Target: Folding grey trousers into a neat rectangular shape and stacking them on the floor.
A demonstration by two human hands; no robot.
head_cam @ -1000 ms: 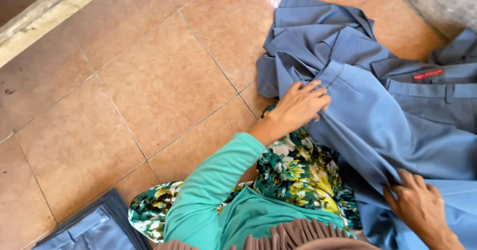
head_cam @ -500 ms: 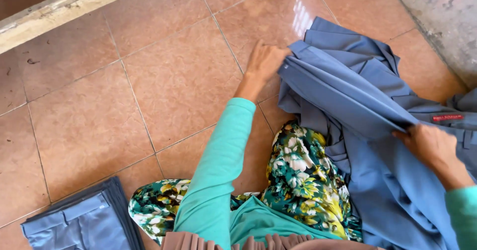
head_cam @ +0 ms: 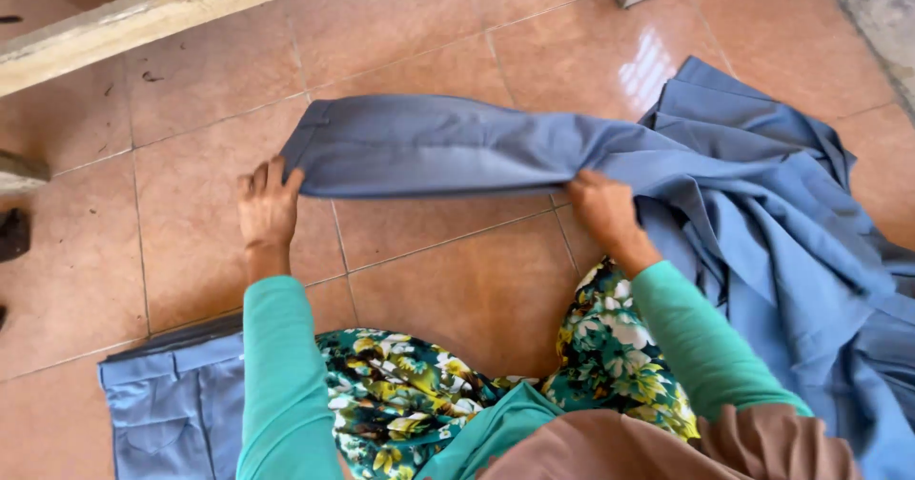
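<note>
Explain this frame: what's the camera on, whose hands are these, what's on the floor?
There is no machine here. The camera sits on a person's head and looks down at their own two bare hands over a tiled floor. The left hand grips one end of a blue trouser leg, and the right hand grips it further along, so it stretches between them. To the right lies a heap of blue cloth. A folded pair of blue trousers lies at the lower left. The floral fabric and teal sleeves are the person's clothing.
</note>
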